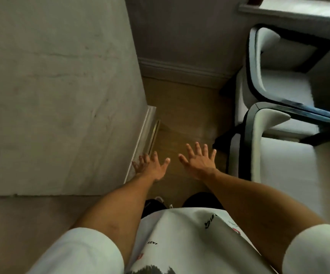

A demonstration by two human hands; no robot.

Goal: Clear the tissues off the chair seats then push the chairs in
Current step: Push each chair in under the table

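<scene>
Chairs: two pale padded chairs with dark frames stand to the right of the hands, the near chair just beside the right grip, the far chair beyond it.
Tissues: none can be seen on either seat, as far as the blurred view shows.
Worktop: a dark glossy table edge crosses above both seats, which appear to sit partly under it.
Right hand: fingers spread wide, holding nothing, apart from the near chair's back.
Left hand: likewise splayed and empty, close to the skirting of the wall.
Floor: bare wood lies beyond both hands.
Progress: clearing looks finished; any final push of the chairs seems small or already made.
</scene>
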